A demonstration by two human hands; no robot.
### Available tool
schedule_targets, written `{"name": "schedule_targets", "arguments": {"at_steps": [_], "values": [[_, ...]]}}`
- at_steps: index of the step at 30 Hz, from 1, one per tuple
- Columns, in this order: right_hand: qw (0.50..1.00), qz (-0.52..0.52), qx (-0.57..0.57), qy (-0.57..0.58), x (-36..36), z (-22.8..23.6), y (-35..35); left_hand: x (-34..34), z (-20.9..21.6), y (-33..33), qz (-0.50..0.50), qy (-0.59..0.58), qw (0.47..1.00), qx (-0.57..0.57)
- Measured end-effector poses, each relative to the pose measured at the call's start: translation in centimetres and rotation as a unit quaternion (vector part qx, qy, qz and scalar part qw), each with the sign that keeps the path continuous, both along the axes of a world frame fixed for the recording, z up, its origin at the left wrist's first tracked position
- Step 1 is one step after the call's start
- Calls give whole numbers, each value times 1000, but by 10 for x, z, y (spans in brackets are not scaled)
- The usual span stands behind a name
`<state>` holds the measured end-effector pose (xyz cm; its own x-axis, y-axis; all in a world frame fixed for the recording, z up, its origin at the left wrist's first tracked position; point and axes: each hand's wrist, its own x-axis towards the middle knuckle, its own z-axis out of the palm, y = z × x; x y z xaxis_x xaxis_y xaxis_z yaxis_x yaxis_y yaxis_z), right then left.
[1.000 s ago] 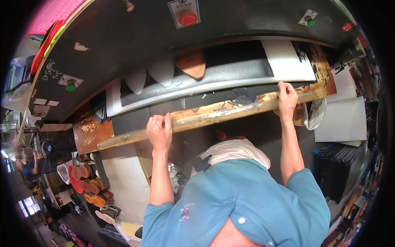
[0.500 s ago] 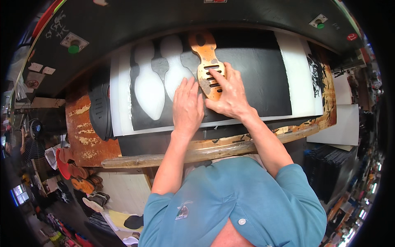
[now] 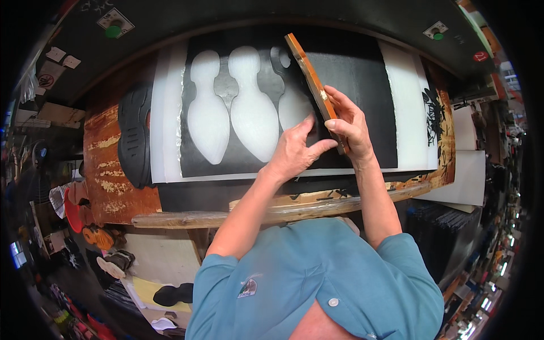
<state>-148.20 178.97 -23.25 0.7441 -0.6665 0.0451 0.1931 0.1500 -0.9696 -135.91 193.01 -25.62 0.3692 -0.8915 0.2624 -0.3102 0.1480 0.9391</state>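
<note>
An orange sole-shaped cutting die stands tilted up on edge, so its narrow side shows. My right hand grips its near part between thumb and fingers. My left hand is just left of it, thumb and fingers apart, the fingertips partly hidden behind the die's lower part. Below lies a black sheet with two whole sole-shaped openings showing white, a left one and a middle one. A third pale opening is partly covered by the die and my left hand.
The sheet lies on a white board. Black cut soles are piled at its left. A dark machine beam with green buttons spans the far side. A wooden rail runs along the near edge; dark sheets are stacked at right.
The die, flat on the black sheet before, is now raised and tipped toward the right in my right hand. My left hand has moved right, beside it. The third opening has come into sight.
</note>
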Motion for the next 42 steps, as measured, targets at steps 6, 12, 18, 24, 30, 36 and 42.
{"name": "schedule_targets", "arguments": {"at_steps": [6,12,18,24,30,36,42], "values": [[994,4,70,-82,-21,-7,-10,17,2,37,124,113,986,-23],[992,7,81,-98,-24,-9,-12,73,14,115,252,54,965,48],[990,-1,95,-105,-29,-5,-8,96,44,128,285,-107,951,59],[987,-15,116,-110,-26,-4,-10,72,29,149,185,227,939,178],[990,-13,100,-103,-21,-1,-12,71,45,226,364,250,868,227],[996,-20,66,-63,-15,5,-11,149,46,240,394,-11,918,27],[995,-62,-69,21,-44,11,-18,289,-11,278,586,33,804,101]]}}
